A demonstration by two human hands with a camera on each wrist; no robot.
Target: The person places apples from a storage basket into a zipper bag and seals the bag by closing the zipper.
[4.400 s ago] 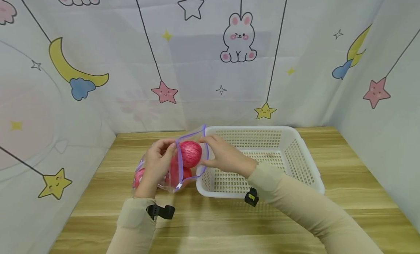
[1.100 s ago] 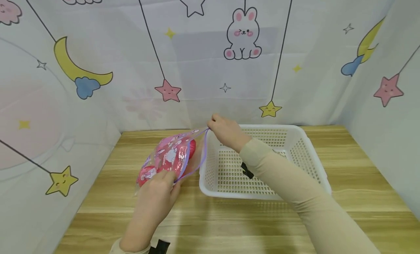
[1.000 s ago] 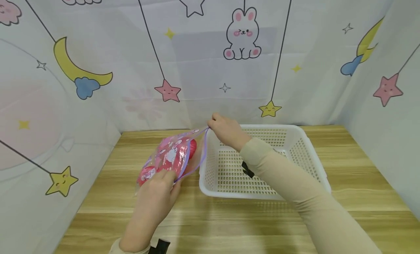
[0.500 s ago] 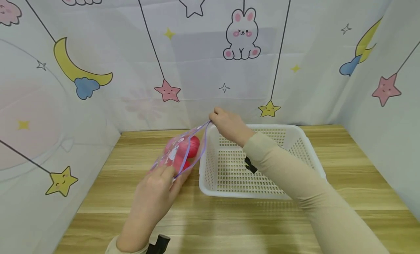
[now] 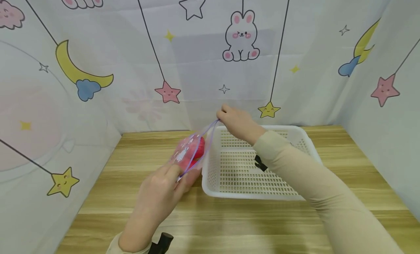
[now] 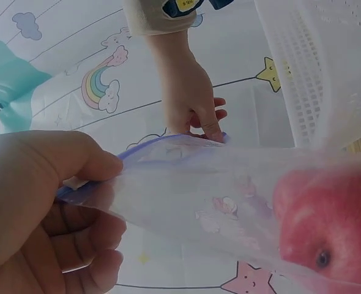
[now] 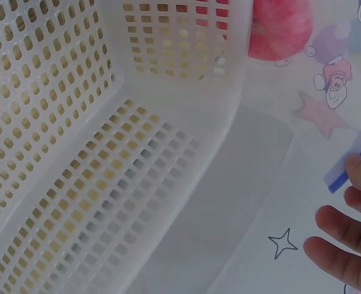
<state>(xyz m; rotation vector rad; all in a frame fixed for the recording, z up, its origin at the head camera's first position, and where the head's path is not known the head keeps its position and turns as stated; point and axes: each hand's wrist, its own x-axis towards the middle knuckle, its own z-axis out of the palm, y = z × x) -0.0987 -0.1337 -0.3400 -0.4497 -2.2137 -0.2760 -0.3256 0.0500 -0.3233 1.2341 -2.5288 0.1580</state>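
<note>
A clear zip bag (image 5: 182, 153) with purple edges and printed cartoon figures holds red apples (image 5: 200, 149). My left hand (image 5: 159, 192) pinches the near corner of its mouth between thumb and fingers, as the left wrist view shows beside an apple (image 6: 333, 214) behind the plastic. At the far corner, raised above the basket's back left corner, my right hand (image 5: 241, 124) pinches the purple zip strip (image 7: 355, 162). The mouth is spread and faces right, toward the white plastic basket (image 5: 252, 196). How many apples lie inside cannot be made out.
The perforated basket stands right of the bag on a wooden table (image 5: 242, 225), its left rim close to the bag's mouth. Behind it hangs a white cloth (image 5: 197, 64) printed with stars, moons and a rabbit.
Earlier, my right fingers were at the mouth near an apple; then they took the far corner. Since then both hands have shifted the bag rightward and lifted its far corner, bringing it nearer the basket.
</note>
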